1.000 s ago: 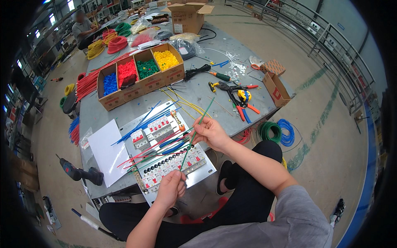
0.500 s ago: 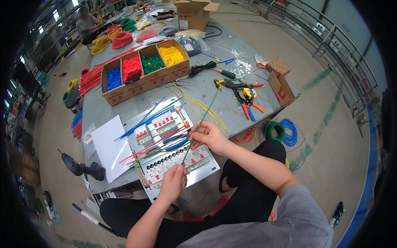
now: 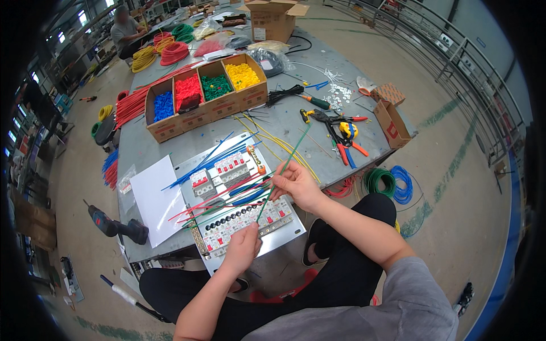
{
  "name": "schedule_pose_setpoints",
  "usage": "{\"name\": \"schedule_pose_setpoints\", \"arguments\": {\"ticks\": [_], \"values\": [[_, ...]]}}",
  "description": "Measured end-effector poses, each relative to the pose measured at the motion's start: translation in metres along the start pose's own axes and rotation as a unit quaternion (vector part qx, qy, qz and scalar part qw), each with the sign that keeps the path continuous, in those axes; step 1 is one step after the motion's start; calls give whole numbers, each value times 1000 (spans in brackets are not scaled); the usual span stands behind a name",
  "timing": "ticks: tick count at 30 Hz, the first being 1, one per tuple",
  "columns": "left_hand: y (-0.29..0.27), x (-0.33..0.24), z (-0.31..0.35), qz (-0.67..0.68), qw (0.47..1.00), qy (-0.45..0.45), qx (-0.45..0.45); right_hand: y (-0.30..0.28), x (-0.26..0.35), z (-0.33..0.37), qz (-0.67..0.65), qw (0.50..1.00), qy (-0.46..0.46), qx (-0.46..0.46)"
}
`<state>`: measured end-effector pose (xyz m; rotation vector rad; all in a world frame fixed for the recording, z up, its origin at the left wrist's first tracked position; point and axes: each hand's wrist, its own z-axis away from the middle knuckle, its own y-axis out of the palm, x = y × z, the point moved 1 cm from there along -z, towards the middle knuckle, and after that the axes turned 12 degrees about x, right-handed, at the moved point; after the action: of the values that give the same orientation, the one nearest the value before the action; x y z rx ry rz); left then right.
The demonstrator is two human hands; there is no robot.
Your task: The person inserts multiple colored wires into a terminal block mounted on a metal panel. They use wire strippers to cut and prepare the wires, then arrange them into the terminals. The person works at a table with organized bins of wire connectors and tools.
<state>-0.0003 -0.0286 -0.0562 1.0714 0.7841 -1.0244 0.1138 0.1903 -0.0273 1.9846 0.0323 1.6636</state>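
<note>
A green wire (image 3: 295, 149) slants across in front of me, held at two places. My left hand (image 3: 243, 248) is closed on its lower end, close above the near edge of the metal mounting plate (image 3: 299, 228). Higher up, my right hand (image 3: 296, 184) pinches the same wire between thumb and fingers. Below them on the plate sit a row of circuit breakers (image 3: 273, 219) and two smaller breaker groups, one of them the breaker block (image 3: 232, 165). Loose blue wires (image 3: 196, 173), red wires and blue-handled pliers (image 3: 248, 198) lie across the plate.
A cardboard box (image 3: 207, 111) holds blue, red, green and yellow caps in compartments. White paper (image 3: 156, 202) and a cordless drill (image 3: 116, 225) lie left. Wire strippers (image 3: 330, 120), a tape measure (image 3: 348, 131) and yellow wires (image 3: 284, 149) lie right. Another person (image 3: 125, 31) sits far left.
The view has shifted slightly, moving the scene a little right. Both hands still grip the green wire in nearly the same pose.
</note>
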Motion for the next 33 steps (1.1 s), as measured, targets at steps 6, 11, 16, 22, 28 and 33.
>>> {"name": "schedule_pose_setpoints", "arguments": {"ticks": [6,11,16,22,28,33], "values": [[-5,8,-2,-140,988,-3,-65,-2,-4,-1,14,1000,12,5],[3,-7,2,-313,941,37,-124,16,-28,4,27,993,100,48],[4,-13,1,-352,927,29,-126,21,-38,5,-18,994,101,49],[6,-17,2,-361,920,51,-143,21,-32,1,-2,995,80,64],[7,-17,4,-414,898,12,-151,-2,-25,-5,-48,994,88,35],[7,-13,3,-433,888,27,-153,-4,-26,-6,-40,994,91,38]]}}
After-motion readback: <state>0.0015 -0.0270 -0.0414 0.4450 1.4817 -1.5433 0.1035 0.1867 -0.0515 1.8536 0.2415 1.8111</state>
